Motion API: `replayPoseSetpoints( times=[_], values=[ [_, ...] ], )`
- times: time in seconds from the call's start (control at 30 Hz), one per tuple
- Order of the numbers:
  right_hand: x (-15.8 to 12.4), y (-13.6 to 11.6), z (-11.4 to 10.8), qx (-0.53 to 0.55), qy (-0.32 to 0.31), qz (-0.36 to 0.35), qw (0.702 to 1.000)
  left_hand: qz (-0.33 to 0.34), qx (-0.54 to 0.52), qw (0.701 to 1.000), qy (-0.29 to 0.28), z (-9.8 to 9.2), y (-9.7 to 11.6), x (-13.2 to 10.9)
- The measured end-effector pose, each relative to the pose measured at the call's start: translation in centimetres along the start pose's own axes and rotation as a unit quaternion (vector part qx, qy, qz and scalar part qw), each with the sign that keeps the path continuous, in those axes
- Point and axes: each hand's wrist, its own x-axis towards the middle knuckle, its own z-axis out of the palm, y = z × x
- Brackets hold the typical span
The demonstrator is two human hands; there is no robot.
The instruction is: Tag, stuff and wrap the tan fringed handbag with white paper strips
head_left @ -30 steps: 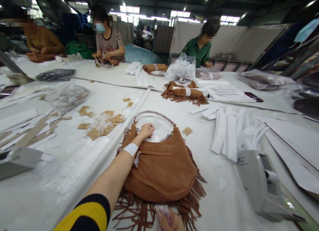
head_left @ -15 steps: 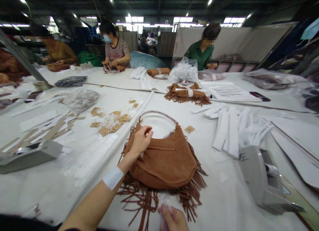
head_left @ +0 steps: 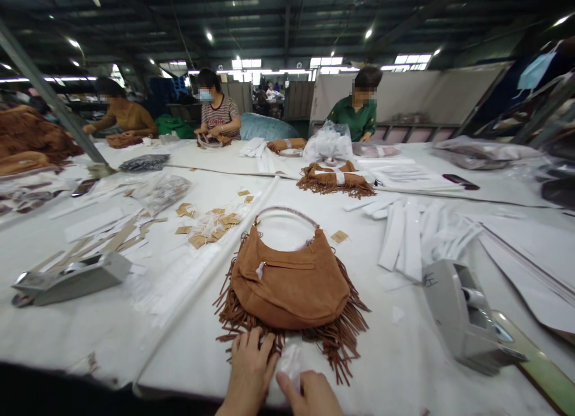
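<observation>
A brown suede handbag (head_left: 287, 290) lies flat on the white table, its curved handle (head_left: 287, 211) pointing away from me. Long fringe (head_left: 345, 338) spreads from its sides and lower edge. A zip crosses its front, the pull wrapped in white material (head_left: 260, 270). My left hand (head_left: 250, 365) rests at the fringe below the bag, fingers bent and slightly apart, with no object visible in it. Just to its right, my right hand (head_left: 312, 392) pinches a small clear plastic bag (head_left: 291, 357) by its near end; the contents are hard to make out.
Tape dispensers stand left (head_left: 76, 278) and right (head_left: 467, 314). Several cardboard tags (head_left: 215, 224) lie beyond the bag to the left, white strips (head_left: 399, 236) to the right. Another fringed bag (head_left: 336, 179) sits farther back. Several people work across the table.
My left hand has come back from the handbag's upper left down to the fringe beside my right hand. The wrapped zip pull is now uncovered. My right hand keeps the plastic bag.
</observation>
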Motion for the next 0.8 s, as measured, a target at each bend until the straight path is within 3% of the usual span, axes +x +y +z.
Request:
replayPoseSetpoints(
  times=[0.1,0.2,0.33,0.4,0.5,0.67,0.73,0.8],
  values=[
    [-0.5,0.1,-2.7,-0.099,0.044,-0.016,0.994,0.03,-0.002,1.0,-0.009,0.0,-1.0,0.8],
    [0.2,1.3,-5.9,-0.087,0.136,-0.05,0.986,0.069,-0.039,0.997,-0.021,0.2,-2.6,0.8],
    [2.9,4.6,-7.6,-0.122,0.294,-0.176,0.932,0.102,-0.089,0.99,-0.037,0.4,-4.7,0.6],
    [4.2,6.1,-7.4,-0.179,0.302,-0.202,0.914,0.118,-0.098,0.988,-0.026,0.3,-5.7,0.7],
    [5.3,7.6,-7.4,-0.203,0.261,-0.255,0.909,0.136,-0.094,0.986,0.002,-0.2,-7.3,0.9],
    [5.0,9.1,-8.8,-0.201,0.264,-0.327,0.885,0.152,-0.085,0.983,0.054,-0.9,-9.7,0.4],
    [4.5,9.7,-9.0,-0.22,0.288,-0.349,0.864,0.155,-0.08,0.983,0.053,-1.0,-10.0,0.0],
    [3.9,10.0,-9.3,-0.223,0.288,-0.352,0.863,0.138,-0.076,0.987,0.03,-1.3,-10.0,-0.2]
  ],
)
